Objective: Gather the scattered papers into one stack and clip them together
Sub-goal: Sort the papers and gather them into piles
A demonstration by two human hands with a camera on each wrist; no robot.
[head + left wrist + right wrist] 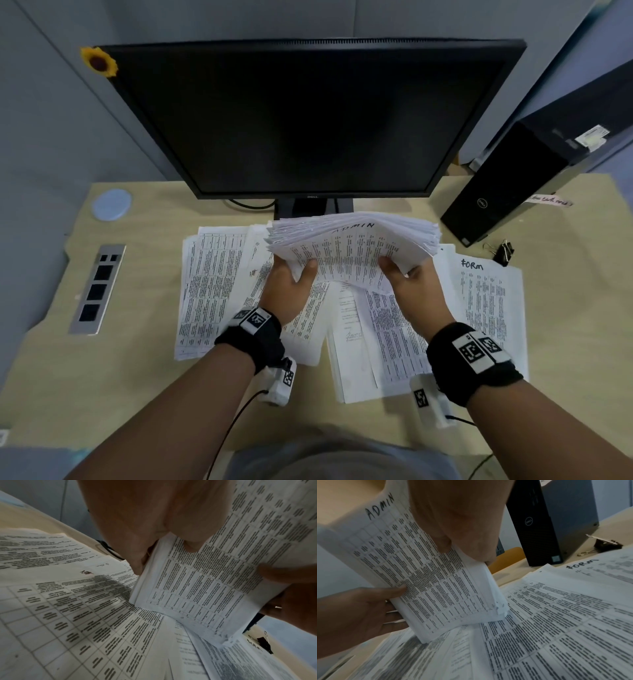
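Observation:
A thick stack of printed papers (pixel 352 243) marked "ADMIN" is held upright, its lower edge touching the papers on the desk. My left hand (pixel 294 274) grips its lower left corner, thumb on the front sheet. My right hand (pixel 404 274) grips the lower right corner the same way. The left wrist view shows the stack (pixel 197 585) pinched under my left thumb. In the right wrist view the stack (pixel 436 574) stands on the sheets. Loose printed sheets (pixel 212 284) lie fanned on the desk, one marked "FORM" (pixel 486 294). A black binder clip (pixel 503 251) lies at the right.
A large dark monitor (pixel 308 120) stands just behind the stack. A black PC tower (pixel 507 192) is at the back right, next to the clip. A metal socket panel (pixel 97 287) and a round blue disc (pixel 112 204) sit on the desk's left side.

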